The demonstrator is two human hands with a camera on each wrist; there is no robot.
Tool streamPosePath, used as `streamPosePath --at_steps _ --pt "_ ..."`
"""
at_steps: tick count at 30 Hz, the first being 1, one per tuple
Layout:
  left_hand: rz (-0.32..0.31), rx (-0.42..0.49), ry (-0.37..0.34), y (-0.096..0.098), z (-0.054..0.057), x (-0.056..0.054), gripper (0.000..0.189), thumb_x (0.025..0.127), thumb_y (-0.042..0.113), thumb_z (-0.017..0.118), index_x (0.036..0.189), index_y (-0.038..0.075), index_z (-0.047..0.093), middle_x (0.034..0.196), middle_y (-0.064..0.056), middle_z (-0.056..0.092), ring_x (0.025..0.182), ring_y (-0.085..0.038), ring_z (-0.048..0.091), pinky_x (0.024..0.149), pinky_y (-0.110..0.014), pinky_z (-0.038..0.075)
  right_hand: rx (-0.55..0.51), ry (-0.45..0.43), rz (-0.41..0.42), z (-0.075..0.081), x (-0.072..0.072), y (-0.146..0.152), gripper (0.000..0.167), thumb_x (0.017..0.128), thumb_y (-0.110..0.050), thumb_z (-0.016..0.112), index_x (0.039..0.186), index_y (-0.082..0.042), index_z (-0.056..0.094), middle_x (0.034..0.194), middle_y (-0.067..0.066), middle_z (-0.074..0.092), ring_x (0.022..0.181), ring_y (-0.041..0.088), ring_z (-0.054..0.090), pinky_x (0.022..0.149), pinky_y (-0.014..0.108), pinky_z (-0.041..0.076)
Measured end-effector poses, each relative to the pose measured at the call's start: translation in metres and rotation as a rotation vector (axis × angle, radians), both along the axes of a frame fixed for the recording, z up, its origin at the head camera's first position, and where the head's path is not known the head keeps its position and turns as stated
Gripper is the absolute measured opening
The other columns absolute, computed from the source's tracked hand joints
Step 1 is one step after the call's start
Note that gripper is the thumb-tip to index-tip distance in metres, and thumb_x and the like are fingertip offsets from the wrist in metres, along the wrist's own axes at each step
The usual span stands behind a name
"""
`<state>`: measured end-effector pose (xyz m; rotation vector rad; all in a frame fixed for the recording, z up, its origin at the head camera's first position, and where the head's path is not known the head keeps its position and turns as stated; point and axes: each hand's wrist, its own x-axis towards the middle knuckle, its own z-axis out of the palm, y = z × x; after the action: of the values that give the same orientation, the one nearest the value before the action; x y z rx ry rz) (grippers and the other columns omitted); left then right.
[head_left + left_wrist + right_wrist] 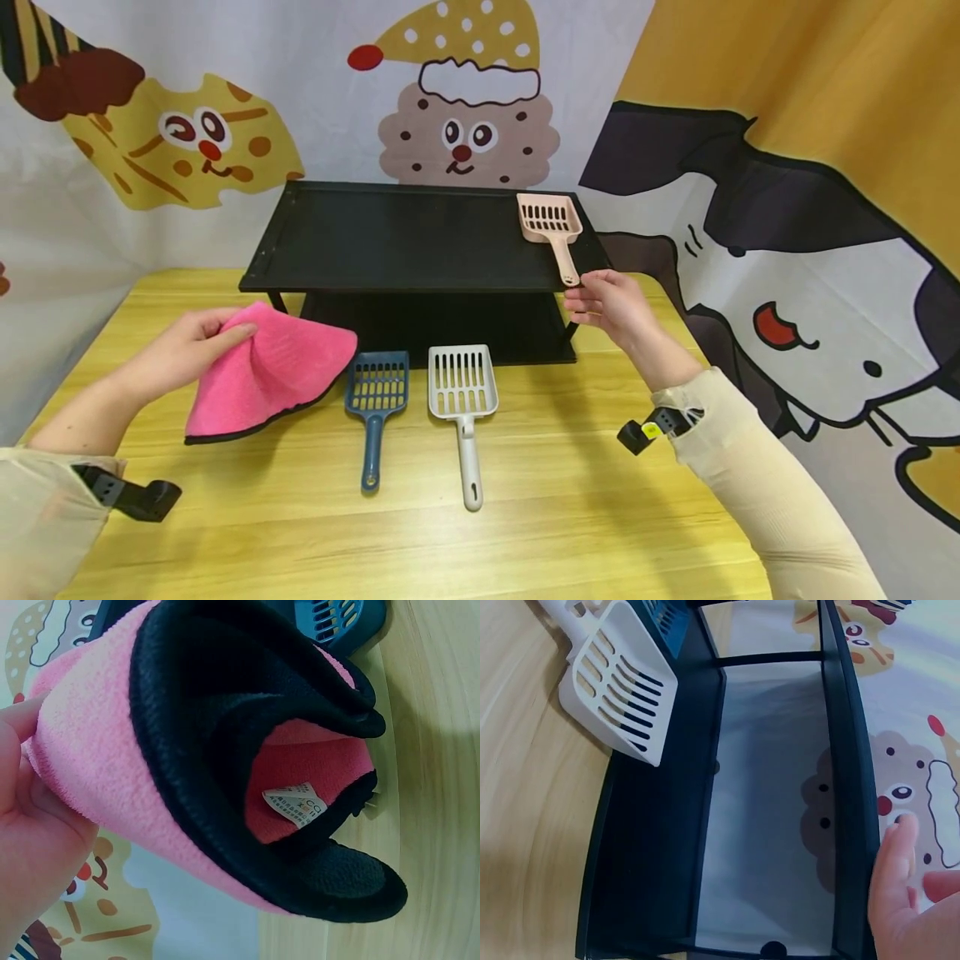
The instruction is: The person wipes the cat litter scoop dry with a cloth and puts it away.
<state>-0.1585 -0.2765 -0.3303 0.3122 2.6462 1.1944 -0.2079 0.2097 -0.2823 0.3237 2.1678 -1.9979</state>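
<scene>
My left hand (pixel 197 346) pinches a pink cleaning cloth (pixel 273 371) with a black border near its top; it hangs folded above the table's left side. In the left wrist view the cloth (pixel 97 742) curls over, showing a white printed label (pixel 295 804). A pale pink litter scoop (pixel 561 250) lies at the right end of the black shelf's top, handle toward me. Beside the handle's end is my right hand (pixel 617 310), fingers loosely extended at the shelf's front edge. Whether it touches the handle is unclear. The right wrist view does not show that scoop.
The two-tier black rack (pixel 420 242) stands at the back of the wooden table (pixel 540 517). Leaning against its lower tier are a blue litter scoop (pixel 373 425) and a white litter scoop (pixel 468 433), handles toward me. A cartoon-printed curtain (pixel 330 100) hangs behind.
</scene>
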Motion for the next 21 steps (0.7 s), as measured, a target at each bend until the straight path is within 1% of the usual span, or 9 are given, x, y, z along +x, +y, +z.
streamPosePath --at_steps 5,7,9,13,16,21 --pt "0.008 -0.001 -0.003 0.001 -0.001 0.0 0.033 0.1 0.027 0.043 0.118 0.002 0.053 0.069 0.002 0.054 0.058 -0.014 0.054 0.055 -0.025 0.045 -0.027 -0.01 0.022 -0.003 0.013 0.007 0.02 0.1 -0.029 0.039 0.102 -0.009 0.042 0.076 -0.004 0.061 0.07 0.009 0.063 0.065 0.022 0.054" --pt "0.011 -0.008 -0.005 0.001 -0.001 -0.001 0.033 0.1 0.028 0.043 0.118 0.002 0.053 0.07 0.002 0.054 0.059 -0.014 0.054 0.055 -0.025 0.045 -0.032 -0.019 0.061 -0.007 0.019 0.008 0.02 0.1 -0.028 0.039 0.102 -0.009 0.043 0.075 -0.004 0.06 0.07 0.009 0.063 0.065 0.023 0.054" --pt "0.012 -0.018 -0.009 0.002 0.0 -0.002 0.033 0.1 0.028 0.042 0.117 0.002 0.053 0.071 0.002 0.054 0.059 -0.014 0.054 0.055 -0.025 0.046 -0.017 -0.036 0.117 -0.014 0.024 0.008 0.017 0.1 -0.025 0.041 0.101 -0.009 0.045 0.075 -0.005 0.06 0.07 0.008 0.063 0.065 0.023 0.054" --pt "0.006 -0.021 -0.018 0.005 0.001 -0.004 0.034 0.1 0.029 0.042 0.118 0.002 0.053 0.071 0.001 0.054 0.059 -0.014 0.055 0.055 -0.025 0.046 0.03 -0.093 0.243 -0.037 0.032 0.003 0.012 0.098 -0.02 0.046 0.1 -0.008 0.048 0.077 -0.004 0.061 0.072 0.008 0.063 0.066 0.023 0.054" --pt "-0.008 -0.009 -0.023 0.009 0.0 -0.005 0.034 0.1 0.03 0.043 0.117 0.002 0.054 0.07 0.001 0.053 0.059 -0.014 0.055 0.055 -0.025 0.046 0.049 -0.147 0.33 -0.058 0.036 -0.004 0.014 0.096 -0.019 0.05 0.1 -0.006 0.05 0.079 -0.003 0.062 0.072 0.009 0.063 0.066 0.024 0.055" --pt "-0.018 0.005 -0.017 0.012 0.0 -0.005 0.032 0.099 0.029 0.044 0.113 0.002 0.055 0.069 0.0 0.052 0.058 -0.014 0.055 0.056 -0.025 0.045 0.105 -0.218 0.444 -0.094 0.044 -0.021 0.016 0.092 -0.014 0.056 0.101 -0.002 0.052 0.078 0.002 0.06 0.066 0.01 0.061 0.06 0.023 0.054"
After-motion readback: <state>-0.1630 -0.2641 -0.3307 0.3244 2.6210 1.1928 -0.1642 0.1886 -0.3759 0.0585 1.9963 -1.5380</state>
